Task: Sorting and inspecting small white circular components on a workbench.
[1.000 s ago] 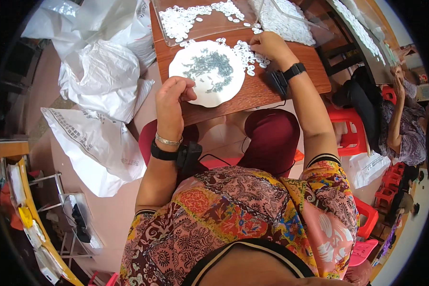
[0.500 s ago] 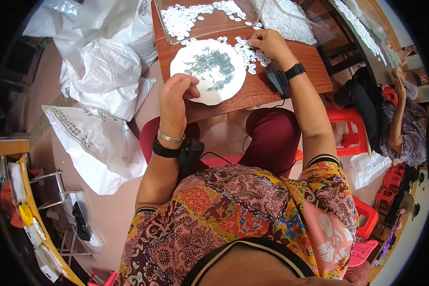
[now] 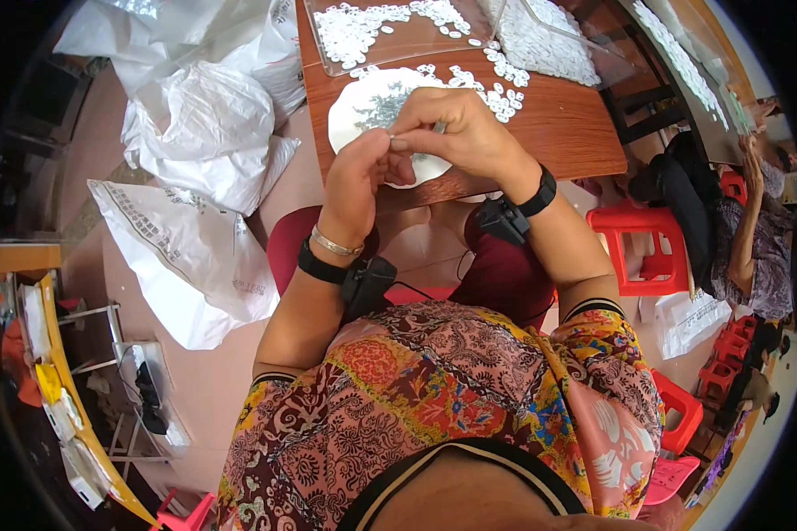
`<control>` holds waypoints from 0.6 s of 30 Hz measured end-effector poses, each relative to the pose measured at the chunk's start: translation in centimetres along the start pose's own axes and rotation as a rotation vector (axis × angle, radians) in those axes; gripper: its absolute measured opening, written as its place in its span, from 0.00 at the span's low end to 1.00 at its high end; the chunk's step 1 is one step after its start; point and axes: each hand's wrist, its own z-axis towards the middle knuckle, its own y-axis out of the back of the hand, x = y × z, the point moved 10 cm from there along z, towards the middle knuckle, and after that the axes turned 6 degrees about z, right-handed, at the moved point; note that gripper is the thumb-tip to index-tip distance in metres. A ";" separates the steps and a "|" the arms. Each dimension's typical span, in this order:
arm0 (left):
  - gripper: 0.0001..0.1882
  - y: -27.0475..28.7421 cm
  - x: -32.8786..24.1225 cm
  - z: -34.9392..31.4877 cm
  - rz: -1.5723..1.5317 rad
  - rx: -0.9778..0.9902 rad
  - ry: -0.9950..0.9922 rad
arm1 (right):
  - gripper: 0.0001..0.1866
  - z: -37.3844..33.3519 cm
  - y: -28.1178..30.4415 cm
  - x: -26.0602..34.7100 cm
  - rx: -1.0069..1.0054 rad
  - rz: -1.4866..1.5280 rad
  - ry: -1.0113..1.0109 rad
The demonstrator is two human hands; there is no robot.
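Observation:
Above the near edge of a white scalloped plate (image 3: 344, 115), my two hands meet at the fingertips. My right hand (image 3: 465, 133) is closed in a pinch, with a small white piece just showing at its fingertips. My left hand (image 3: 359, 177) is closed too, thumb and fingers against the same spot; whatever it grips is hidden. Small grey metal pins (image 3: 379, 113) lie in the plate, partly covered by my hands. Beyond my right hand, loose white oval pieces with holes (image 3: 501, 99) are scattered on the brown wooden table (image 3: 567, 128).
A clear tray (image 3: 407, 42) of white ovals stands at the far side, beside a clear container (image 3: 549, 49) heaped with white pieces. White sacks (image 3: 199, 133) fill the floor at left. A red stool (image 3: 642, 252) and another person (image 3: 753, 239) are at right.
My right hand has come from the loose white pieces back and left to my left hand. The left hand has shifted slightly right, and their fingertips now meet over the plate.

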 end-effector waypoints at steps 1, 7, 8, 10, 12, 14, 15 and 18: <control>0.14 -0.1 0.5 0.0 -0.131 0.022 0.028 | 0.04 0.0 -0.1 0.4 -0.014 -0.059 0.032; 0.08 0.1 0.8 -0.4 -0.230 0.018 0.086 | 0.08 -0.6 -0.8 0.3 -0.007 -0.074 0.042; 0.08 0.1 0.8 -0.4 -0.230 0.017 0.086 | 0.08 -0.7 -1.0 0.3 -0.007 -0.073 0.042; 0.06 0.4 0.9 -0.4 -0.154 0.014 0.083 | 0.11 -0.9 -1.1 0.4 -0.031 -0.072 0.074; 0.06 0.6 0.9 -0.5 -0.078 -0.006 0.084 | 0.11 -1.0 -1.1 0.6 -0.014 -0.099 0.086; 0.06 0.9 1.0 -0.6 -0.003 -0.023 0.087 | 0.11 -1.1 -1.2 0.8 0.000 -0.126 0.094; 0.06 1.1 0.8 -0.5 0.058 -0.012 0.069 | 0.11 -1.0 -1.2 0.9 0.007 -0.125 0.111; 0.07 2.0 0.7 -0.3 0.128 -0.027 0.024 | 0.10 -0.6 0.4 -1.1 -0.039 -0.222 0.050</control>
